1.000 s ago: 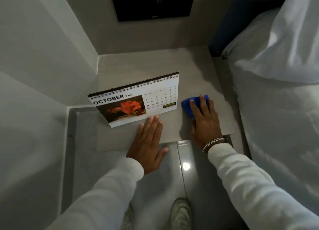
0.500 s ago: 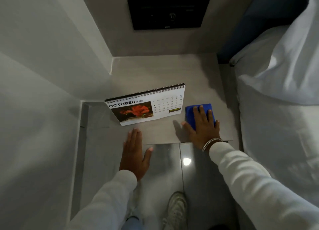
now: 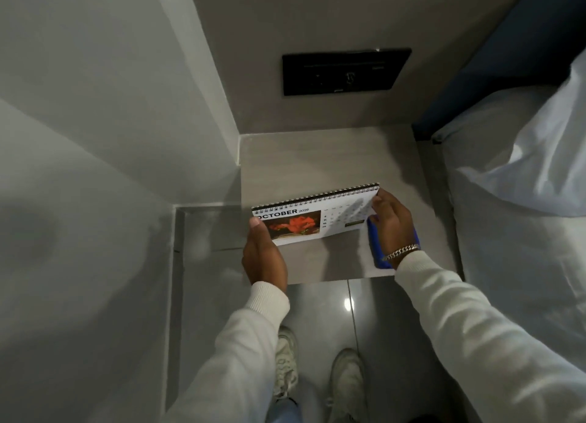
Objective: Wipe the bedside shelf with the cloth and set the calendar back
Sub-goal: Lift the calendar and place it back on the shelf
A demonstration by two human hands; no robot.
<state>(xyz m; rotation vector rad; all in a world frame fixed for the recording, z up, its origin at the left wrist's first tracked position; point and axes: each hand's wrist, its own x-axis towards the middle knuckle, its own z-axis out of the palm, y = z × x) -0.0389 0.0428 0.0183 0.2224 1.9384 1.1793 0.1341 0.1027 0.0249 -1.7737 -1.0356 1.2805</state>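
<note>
Hands: left [image 3: 264,254], right [image 3: 393,224] grasp 1 calendar [image 3: 317,214]; 1 cloth [image 3: 377,251] on shelf [image 3: 317,159].

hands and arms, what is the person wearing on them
Both arms are in long off-white knit sleeves with ribbed cuffs. The right hand has a silver chain-link bracelet at the wrist. The left hand is bare, with no rings or watch visible.
</note>
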